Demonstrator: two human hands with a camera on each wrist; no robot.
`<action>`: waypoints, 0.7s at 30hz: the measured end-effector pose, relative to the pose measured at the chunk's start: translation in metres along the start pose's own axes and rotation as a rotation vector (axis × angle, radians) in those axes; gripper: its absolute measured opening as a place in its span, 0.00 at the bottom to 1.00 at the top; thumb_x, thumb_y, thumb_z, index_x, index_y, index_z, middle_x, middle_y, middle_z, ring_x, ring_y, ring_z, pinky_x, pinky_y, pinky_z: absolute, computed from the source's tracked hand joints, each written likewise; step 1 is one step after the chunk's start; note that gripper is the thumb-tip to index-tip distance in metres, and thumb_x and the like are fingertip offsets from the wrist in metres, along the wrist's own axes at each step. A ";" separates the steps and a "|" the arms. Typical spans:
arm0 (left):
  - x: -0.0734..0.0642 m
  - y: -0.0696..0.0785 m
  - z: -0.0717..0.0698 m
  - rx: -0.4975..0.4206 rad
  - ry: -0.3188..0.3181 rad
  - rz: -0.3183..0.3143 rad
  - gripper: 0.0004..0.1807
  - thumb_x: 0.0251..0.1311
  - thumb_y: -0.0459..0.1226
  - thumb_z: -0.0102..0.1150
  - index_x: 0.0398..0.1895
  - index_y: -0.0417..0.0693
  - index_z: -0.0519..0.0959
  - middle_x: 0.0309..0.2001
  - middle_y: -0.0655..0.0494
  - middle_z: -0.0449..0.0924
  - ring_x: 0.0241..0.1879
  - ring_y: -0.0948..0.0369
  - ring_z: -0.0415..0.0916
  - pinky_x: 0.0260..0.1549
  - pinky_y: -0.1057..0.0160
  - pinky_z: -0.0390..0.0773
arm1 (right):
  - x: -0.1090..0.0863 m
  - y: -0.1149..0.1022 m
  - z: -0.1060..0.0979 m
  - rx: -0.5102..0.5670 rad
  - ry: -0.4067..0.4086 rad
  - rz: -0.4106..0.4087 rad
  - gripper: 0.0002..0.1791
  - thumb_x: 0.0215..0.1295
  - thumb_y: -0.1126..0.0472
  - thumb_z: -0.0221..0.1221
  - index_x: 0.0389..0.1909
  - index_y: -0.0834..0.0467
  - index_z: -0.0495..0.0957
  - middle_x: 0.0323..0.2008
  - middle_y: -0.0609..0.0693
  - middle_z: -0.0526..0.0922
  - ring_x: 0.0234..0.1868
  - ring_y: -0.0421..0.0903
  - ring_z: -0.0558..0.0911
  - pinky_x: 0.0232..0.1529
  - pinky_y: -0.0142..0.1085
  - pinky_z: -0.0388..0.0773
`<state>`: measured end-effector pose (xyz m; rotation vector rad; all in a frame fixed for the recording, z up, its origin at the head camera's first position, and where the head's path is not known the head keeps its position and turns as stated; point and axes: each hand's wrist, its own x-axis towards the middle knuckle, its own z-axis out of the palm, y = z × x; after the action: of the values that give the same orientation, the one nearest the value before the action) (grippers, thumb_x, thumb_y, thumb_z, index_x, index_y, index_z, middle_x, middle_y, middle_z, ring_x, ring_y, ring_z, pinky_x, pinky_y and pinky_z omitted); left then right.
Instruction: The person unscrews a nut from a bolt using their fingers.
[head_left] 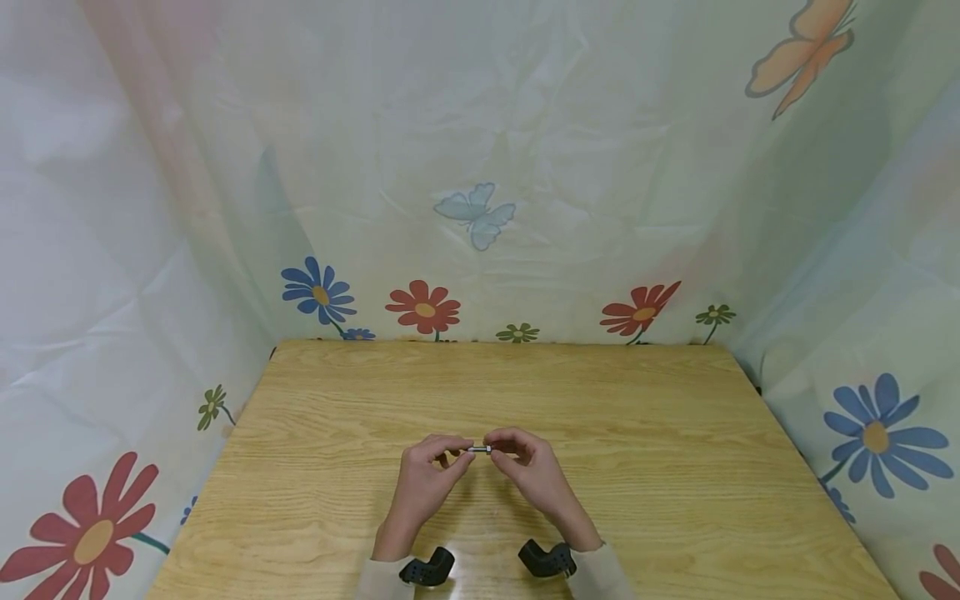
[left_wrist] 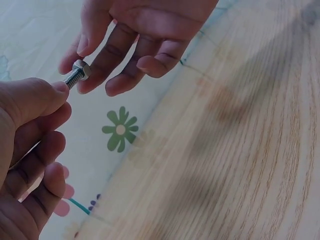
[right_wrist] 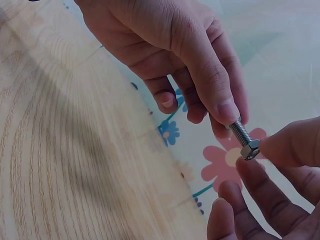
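Observation:
A small silver metal bolt (head_left: pixel 480 449) with a threaded shank and a hexagonal end is held between both hands above the table. My left hand (head_left: pixel 424 483) pinches the plain end of its shank between thumb and fingertips; in the left wrist view the bolt (left_wrist: pixel 75 74) sticks out past the left thumb. My right hand (head_left: pixel 534 475) has its thumb and fingertips around the hexagonal end. In the right wrist view the threads of the bolt (right_wrist: pixel 241 134) show between the two hands, and the right hand's other fingers (right_wrist: pixel 240 210) are loosely bent below it.
A wood-grain table (head_left: pixel 480 383) lies under both hands. Behind it and at both sides hangs a pale curtain (head_left: pixel 480 125) printed with flowers and butterflies. Black wrist devices (head_left: pixel 429 568) sit at the cuffs of light sleeves (head_left: pixel 600 573).

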<state>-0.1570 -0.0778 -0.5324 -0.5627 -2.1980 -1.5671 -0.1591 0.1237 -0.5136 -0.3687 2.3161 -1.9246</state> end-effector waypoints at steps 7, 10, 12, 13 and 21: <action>0.001 0.002 -0.001 0.018 -0.005 -0.006 0.07 0.59 0.34 0.74 0.40 0.48 0.91 0.38 0.58 0.90 0.36 0.65 0.81 0.30 0.64 0.83 | 0.001 0.000 0.001 -0.012 0.075 0.084 0.18 0.75 0.51 0.61 0.49 0.63 0.85 0.42 0.57 0.88 0.43 0.47 0.85 0.42 0.42 0.85; 0.000 0.002 -0.001 0.014 -0.006 -0.007 0.07 0.60 0.34 0.74 0.41 0.49 0.91 0.38 0.58 0.90 0.36 0.64 0.82 0.30 0.63 0.83 | 0.001 0.001 0.001 -0.016 0.082 0.125 0.19 0.74 0.50 0.61 0.45 0.64 0.86 0.37 0.56 0.89 0.39 0.48 0.85 0.38 0.42 0.84; 0.000 0.001 -0.001 0.012 -0.004 -0.005 0.07 0.59 0.34 0.74 0.41 0.49 0.91 0.38 0.58 0.90 0.36 0.62 0.82 0.30 0.64 0.83 | 0.001 0.001 0.000 -0.016 0.062 0.130 0.18 0.74 0.51 0.62 0.45 0.64 0.86 0.37 0.57 0.89 0.39 0.49 0.86 0.38 0.42 0.84; 0.000 0.001 0.000 0.012 -0.003 0.001 0.07 0.59 0.34 0.74 0.41 0.49 0.91 0.38 0.58 0.90 0.36 0.62 0.82 0.29 0.64 0.82 | 0.001 0.001 0.000 -0.019 0.050 0.127 0.18 0.74 0.51 0.62 0.46 0.64 0.86 0.37 0.57 0.89 0.40 0.51 0.86 0.38 0.42 0.84; 0.000 0.001 -0.001 0.013 -0.002 0.001 0.07 0.59 0.33 0.74 0.41 0.49 0.91 0.37 0.58 0.90 0.35 0.55 0.83 0.29 0.63 0.82 | 0.000 0.002 -0.003 -0.007 -0.031 0.036 0.14 0.72 0.59 0.64 0.53 0.62 0.82 0.47 0.64 0.85 0.43 0.52 0.85 0.41 0.41 0.84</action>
<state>-0.1562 -0.0780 -0.5314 -0.5616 -2.2077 -1.5506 -0.1596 0.1270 -0.5149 -0.3522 2.2948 -1.8813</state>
